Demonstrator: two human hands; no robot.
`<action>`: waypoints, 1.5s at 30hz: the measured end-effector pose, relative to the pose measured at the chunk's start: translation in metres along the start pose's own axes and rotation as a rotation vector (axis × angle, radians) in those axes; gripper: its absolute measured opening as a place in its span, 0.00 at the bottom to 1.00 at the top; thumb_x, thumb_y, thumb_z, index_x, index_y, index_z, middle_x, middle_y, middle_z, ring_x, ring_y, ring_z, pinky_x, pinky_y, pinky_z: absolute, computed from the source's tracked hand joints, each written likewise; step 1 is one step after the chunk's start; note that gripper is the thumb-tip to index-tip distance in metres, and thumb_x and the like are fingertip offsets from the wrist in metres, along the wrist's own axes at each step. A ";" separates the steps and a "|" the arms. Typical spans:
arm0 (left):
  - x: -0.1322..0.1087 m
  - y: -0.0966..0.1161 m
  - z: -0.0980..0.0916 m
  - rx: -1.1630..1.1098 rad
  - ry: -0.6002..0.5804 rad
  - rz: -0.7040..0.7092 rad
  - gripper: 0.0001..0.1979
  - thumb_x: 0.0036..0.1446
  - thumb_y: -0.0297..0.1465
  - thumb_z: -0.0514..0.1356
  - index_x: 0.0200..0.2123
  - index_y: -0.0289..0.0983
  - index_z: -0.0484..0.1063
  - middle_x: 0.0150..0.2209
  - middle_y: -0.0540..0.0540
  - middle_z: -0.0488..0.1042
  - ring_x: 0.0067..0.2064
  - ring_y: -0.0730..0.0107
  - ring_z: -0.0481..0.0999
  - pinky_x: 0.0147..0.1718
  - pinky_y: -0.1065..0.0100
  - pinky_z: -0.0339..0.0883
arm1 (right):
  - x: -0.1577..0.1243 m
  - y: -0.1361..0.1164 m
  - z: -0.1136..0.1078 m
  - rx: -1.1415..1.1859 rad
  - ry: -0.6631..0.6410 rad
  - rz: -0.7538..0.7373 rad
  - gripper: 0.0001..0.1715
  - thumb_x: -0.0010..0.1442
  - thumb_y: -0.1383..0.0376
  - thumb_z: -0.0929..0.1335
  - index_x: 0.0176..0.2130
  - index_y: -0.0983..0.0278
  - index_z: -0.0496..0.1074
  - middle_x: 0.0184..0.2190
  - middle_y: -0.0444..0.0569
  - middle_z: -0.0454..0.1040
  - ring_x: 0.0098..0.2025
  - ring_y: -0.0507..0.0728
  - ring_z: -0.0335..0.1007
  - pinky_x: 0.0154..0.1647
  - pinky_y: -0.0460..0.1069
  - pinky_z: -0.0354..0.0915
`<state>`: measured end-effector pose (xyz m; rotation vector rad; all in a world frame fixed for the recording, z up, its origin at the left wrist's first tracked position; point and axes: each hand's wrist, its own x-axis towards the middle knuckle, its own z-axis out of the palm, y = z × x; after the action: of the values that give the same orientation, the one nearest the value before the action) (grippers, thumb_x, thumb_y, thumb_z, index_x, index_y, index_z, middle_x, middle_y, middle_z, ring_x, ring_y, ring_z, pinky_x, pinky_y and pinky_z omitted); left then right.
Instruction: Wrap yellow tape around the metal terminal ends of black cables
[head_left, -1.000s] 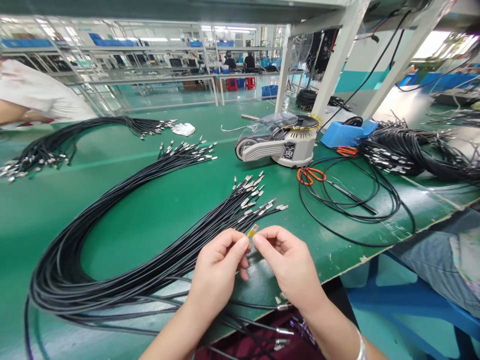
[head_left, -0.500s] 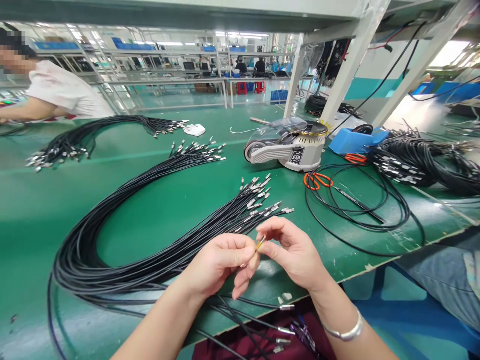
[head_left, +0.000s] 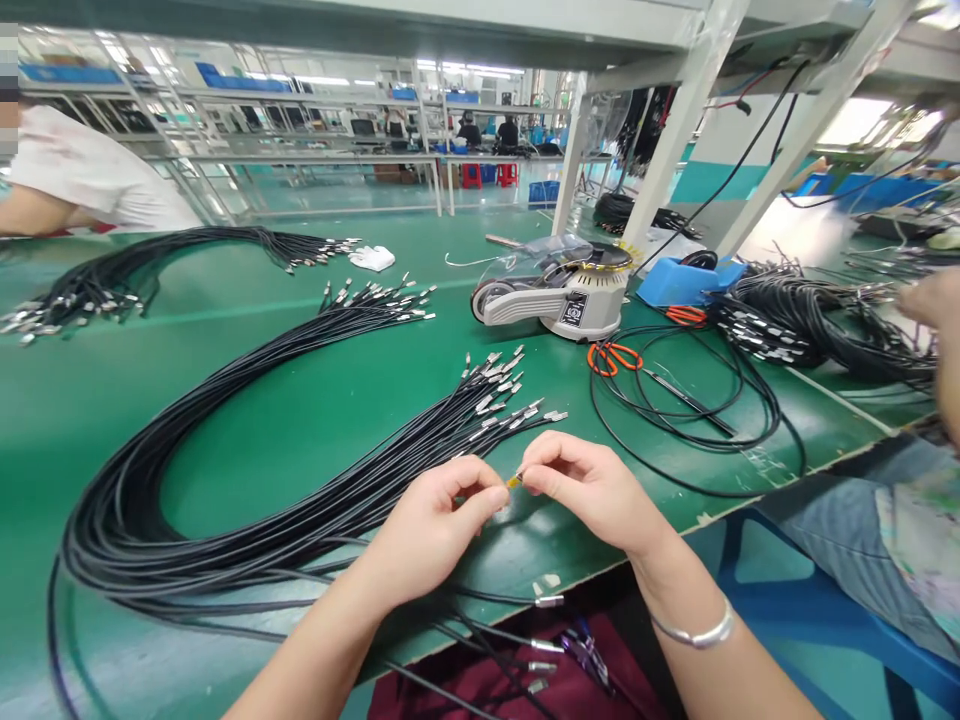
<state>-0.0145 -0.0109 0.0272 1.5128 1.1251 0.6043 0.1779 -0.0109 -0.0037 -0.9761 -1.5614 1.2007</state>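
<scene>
The left hand and right hand pinch a small yellow piece between their fingertips, thumbs nearly meeting. It sits above the green table, near the metal ends of a curved bundle of black cables, with a tape dispenser farther back.

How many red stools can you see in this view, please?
2. Both are in the background: the left red stool and, just beside it, the right red stool, nearer the blue crate. Others may be hidden behind the shelving.
</scene>
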 end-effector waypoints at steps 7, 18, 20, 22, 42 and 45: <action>0.003 -0.002 0.013 0.304 0.046 0.206 0.10 0.59 0.33 0.54 0.30 0.36 0.72 0.27 0.52 0.69 0.28 0.75 0.67 0.29 0.73 0.62 | -0.009 -0.005 0.001 -0.152 0.020 0.036 0.07 0.59 0.63 0.68 0.29 0.63 0.71 0.29 0.44 0.70 0.33 0.53 0.67 0.36 0.47 0.64; -0.009 0.004 -0.005 0.434 0.013 0.060 0.17 0.62 0.39 0.50 0.45 0.39 0.73 0.41 0.48 0.77 0.42 0.67 0.74 0.42 0.68 0.66 | -0.018 -0.004 -0.009 -0.239 -0.013 0.177 0.08 0.57 0.63 0.67 0.29 0.64 0.72 0.27 0.44 0.73 0.30 0.52 0.68 0.31 0.46 0.63; -0.015 0.001 -0.011 0.507 0.041 0.038 0.17 0.61 0.40 0.51 0.47 0.40 0.73 0.45 0.48 0.77 0.45 0.65 0.74 0.46 0.67 0.65 | -0.019 -0.001 -0.007 -0.197 0.001 0.219 0.09 0.57 0.62 0.68 0.29 0.64 0.72 0.26 0.44 0.73 0.29 0.52 0.68 0.31 0.46 0.63; -0.018 -0.003 -0.012 0.579 -0.007 0.056 0.15 0.60 0.38 0.52 0.43 0.41 0.75 0.44 0.49 0.77 0.45 0.66 0.74 0.47 0.67 0.64 | -0.020 0.001 -0.006 -0.173 -0.005 0.227 0.09 0.57 0.61 0.68 0.29 0.64 0.72 0.27 0.45 0.74 0.30 0.53 0.68 0.32 0.46 0.63; -0.003 0.003 0.020 0.349 -0.113 0.011 0.15 0.58 0.36 0.52 0.30 0.36 0.75 0.29 0.49 0.76 0.34 0.69 0.73 0.36 0.71 0.63 | -0.035 0.000 0.002 -0.075 0.107 0.201 0.08 0.55 0.63 0.69 0.26 0.64 0.71 0.24 0.43 0.72 0.28 0.52 0.67 0.30 0.46 0.63; -0.003 0.005 0.023 0.377 -0.113 0.040 0.14 0.58 0.35 0.52 0.29 0.36 0.74 0.29 0.49 0.75 0.33 0.70 0.72 0.35 0.71 0.63 | -0.036 0.001 0.000 -0.115 0.089 0.153 0.08 0.56 0.64 0.68 0.26 0.64 0.71 0.25 0.44 0.73 0.29 0.52 0.67 0.31 0.46 0.63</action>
<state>0.0050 -0.0235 0.0260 1.8696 1.1677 0.3383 0.1878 -0.0444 -0.0111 -1.2270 -1.5209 1.1650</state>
